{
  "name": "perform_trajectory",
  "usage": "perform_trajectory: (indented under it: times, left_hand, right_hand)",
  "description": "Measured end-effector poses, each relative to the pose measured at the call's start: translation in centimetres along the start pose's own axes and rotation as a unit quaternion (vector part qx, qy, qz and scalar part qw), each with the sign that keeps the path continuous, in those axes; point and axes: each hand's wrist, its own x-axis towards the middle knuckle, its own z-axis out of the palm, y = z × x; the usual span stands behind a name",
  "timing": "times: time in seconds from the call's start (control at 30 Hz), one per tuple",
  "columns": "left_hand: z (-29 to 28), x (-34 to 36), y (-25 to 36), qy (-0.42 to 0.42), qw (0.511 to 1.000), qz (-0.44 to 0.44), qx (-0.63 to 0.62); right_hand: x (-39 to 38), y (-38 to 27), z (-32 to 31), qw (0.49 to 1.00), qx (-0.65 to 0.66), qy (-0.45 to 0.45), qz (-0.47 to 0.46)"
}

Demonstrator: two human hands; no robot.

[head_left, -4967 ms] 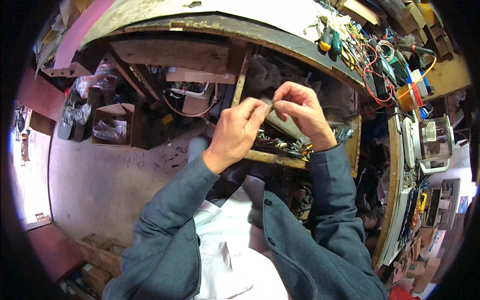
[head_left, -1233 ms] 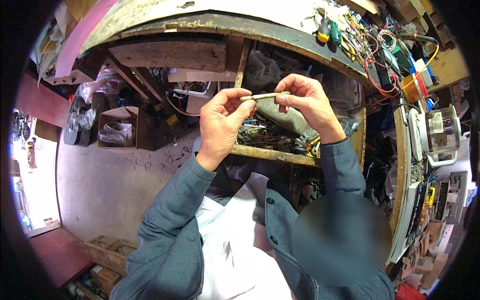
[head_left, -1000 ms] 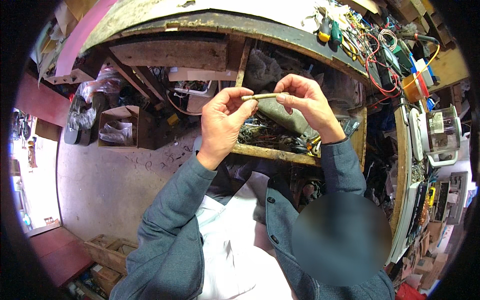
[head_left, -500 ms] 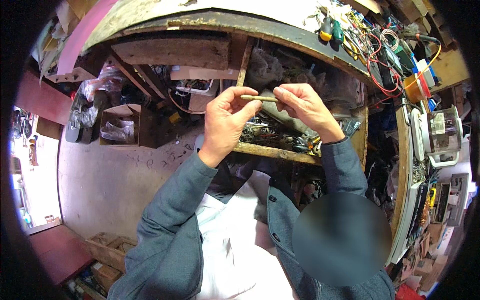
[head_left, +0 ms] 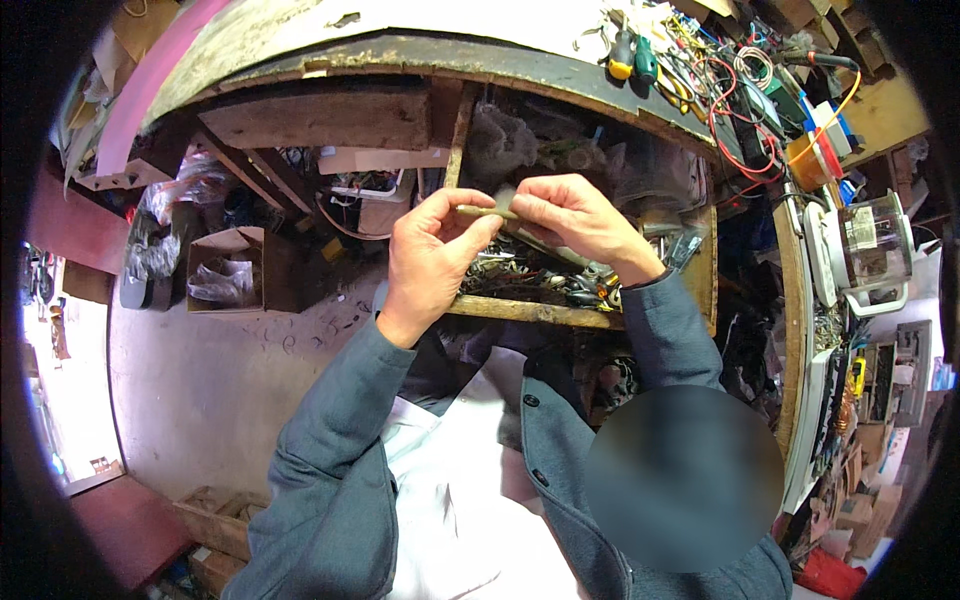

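Observation:
A thin, brass-coloured rod (head_left: pixel 486 211) lies nearly level between my two hands, above an open wooden drawer. Its left part is pinched between the thumb and forefinger of my left hand (head_left: pixel 422 268). My right hand (head_left: pixel 580 222) is closed on the other end, and its fingers hide much of that end. Under the hands, the drawer's front edge (head_left: pixel 540 311) shows, with a jumble of small metal tools and parts (head_left: pixel 515 280) behind it.
The workbench (head_left: pixel 400 50) runs across the far side, with screwdrivers (head_left: pixel 633 58) and tangled wires at right. A glass jug (head_left: pixel 878 255) stands at the right. On the floor at left sits a cardboard box (head_left: pixel 228 272) holding clear plastic.
My hands have come closer together, and my right fingers now cover more of the rod. The whole scene has shifted slightly left in the view.

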Motion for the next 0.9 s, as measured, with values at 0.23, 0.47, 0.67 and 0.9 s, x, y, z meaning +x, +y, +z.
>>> perform_trajectory:
  times: [0.23,0.47,0.67,0.9]
  left_hand:
    - [0.2,0.1,-0.1,-0.003,1.000,0.002,-0.019]
    - [-0.1,0.0,-0.1,0.002,1.000,-0.004,-0.005]
    - [-0.1,0.1,-0.2,0.019,0.998,0.016,-0.050]
    - [-0.1,0.4,-0.3,0.040,0.994,0.017,-0.096]
  right_hand:
    - [-0.6,-1.0,1.2,0.998,0.045,0.002,-0.048]
    - [-0.2,-0.3,1.2,0.989,0.109,0.040,-0.096]
    - [0.2,0.3,0.5,0.997,0.039,-0.002,-0.059]
    - [-0.1,-0.3,0.4,0.993,-0.009,0.072,-0.088]
